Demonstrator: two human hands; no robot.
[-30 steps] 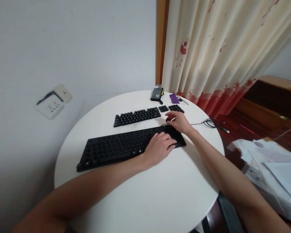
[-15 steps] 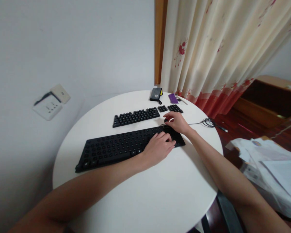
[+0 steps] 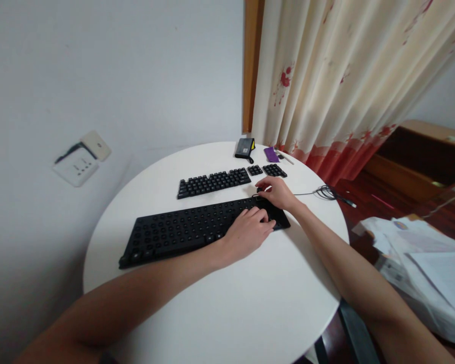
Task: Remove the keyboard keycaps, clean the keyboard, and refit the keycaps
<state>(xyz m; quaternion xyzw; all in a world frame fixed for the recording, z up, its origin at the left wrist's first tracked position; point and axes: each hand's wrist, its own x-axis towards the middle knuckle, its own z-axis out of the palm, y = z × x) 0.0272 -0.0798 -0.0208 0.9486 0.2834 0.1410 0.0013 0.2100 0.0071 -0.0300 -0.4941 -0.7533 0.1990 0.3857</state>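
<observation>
A black keyboard [image 3: 189, 227] lies at a slant on the white round table [image 3: 250, 298], with most of its keycaps off and the switches bare. My left hand [image 3: 248, 230] rests over its right part, fingers bent and closed against it; the fingertips are partly hidden. At the back right edge, my right hand [image 3: 276, 192] pinches a small black piece [image 3: 259, 189], too small to make out clearly. Behind the keyboard stand loose keycaps laid out in blocks: a wide block [image 3: 214, 183], a small block [image 3: 255, 170] and a number-pad block [image 3: 275, 170].
A black case [image 3: 244, 148] with a yellow edge, a purple packet [image 3: 272, 154] and a white stick [image 3: 286, 157] lie at the back. The coiled cable [image 3: 326, 192] hangs over the right edge. Papers and white bags [image 3: 424, 258] are at the right. A wall socket [image 3: 76, 167] is at the left.
</observation>
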